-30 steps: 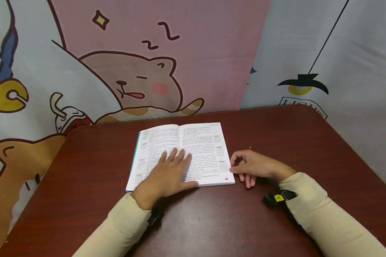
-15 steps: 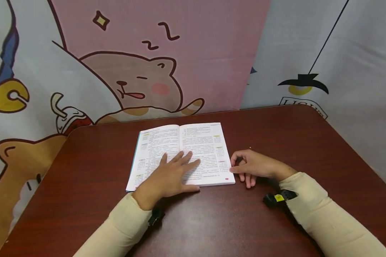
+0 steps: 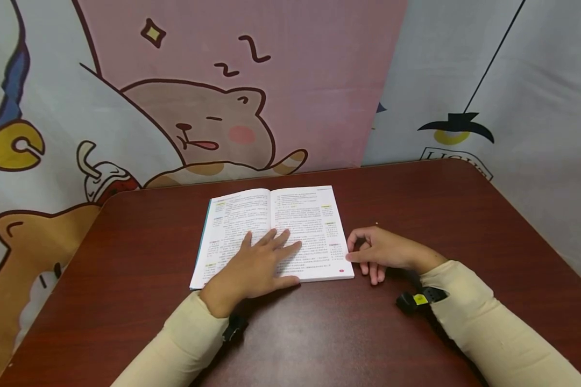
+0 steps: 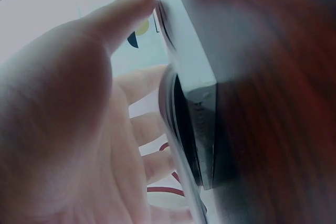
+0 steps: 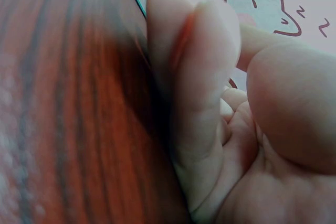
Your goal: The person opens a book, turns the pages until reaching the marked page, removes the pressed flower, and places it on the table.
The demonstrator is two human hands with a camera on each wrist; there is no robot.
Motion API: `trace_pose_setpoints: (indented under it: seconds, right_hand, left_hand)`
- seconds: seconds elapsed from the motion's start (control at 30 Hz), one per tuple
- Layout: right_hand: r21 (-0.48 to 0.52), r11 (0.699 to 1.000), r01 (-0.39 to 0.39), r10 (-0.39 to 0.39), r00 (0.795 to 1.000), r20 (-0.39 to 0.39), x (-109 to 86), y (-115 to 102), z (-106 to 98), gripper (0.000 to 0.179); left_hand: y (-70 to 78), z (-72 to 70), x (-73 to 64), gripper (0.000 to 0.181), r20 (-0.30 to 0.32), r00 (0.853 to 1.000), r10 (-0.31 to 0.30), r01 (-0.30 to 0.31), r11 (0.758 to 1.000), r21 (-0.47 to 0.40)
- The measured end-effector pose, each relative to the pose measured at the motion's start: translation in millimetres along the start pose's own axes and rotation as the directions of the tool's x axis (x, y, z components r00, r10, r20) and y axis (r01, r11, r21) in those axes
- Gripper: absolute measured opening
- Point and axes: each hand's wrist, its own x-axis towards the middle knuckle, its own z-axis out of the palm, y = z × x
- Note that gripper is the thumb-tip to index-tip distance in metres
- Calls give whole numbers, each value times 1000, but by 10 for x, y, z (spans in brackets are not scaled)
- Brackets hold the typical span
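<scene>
An open book (image 3: 305, 215) with printed text lies on the table, its blue cover edge showing at the left. My left hand (image 3: 252, 269) rests across the lower middle of the pages with fingers spread and the thumb along the bottom edge. In the left wrist view, the left palm (image 4: 68, 140) faces the pages, and a dark gap shows at the bottom edge of the book (image 4: 191, 61). At the right page's lower outer edge, my right hand (image 3: 384, 247) holds the book between thumb and curled index finger. Its curled fingers (image 5: 205, 82) hide the contact in the right wrist view.
The dark red-brown wooden table (image 3: 290, 344) extends around the book. A cloth backdrop (image 3: 319, 97) with cartoon animals hangs behind its far edge. Black straps sit at both wrists, the right strap (image 3: 418, 298) bearing a yellow label.
The left hand's fingers have shifted slightly right and towards the body over the pages and spread wider, mostly in the first half second. The right hand and the book stay in place.
</scene>
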Motion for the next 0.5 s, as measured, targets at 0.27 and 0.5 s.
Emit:
trace_pose_setpoints:
  seconds: [0.27,0.5]
  right_hand:
    - [-1,1000,-7,7,1000,-5,-12,-21,12,27]
    - [-29,999,-18,18,1000,-12,-18,-37,10,26]
  left_hand:
    - [-1,-7,-6,74,-3,1000,9,-9,1000,-1]
    - [-4,-10,-1,72,3,1000,6,-6,1000,-2]
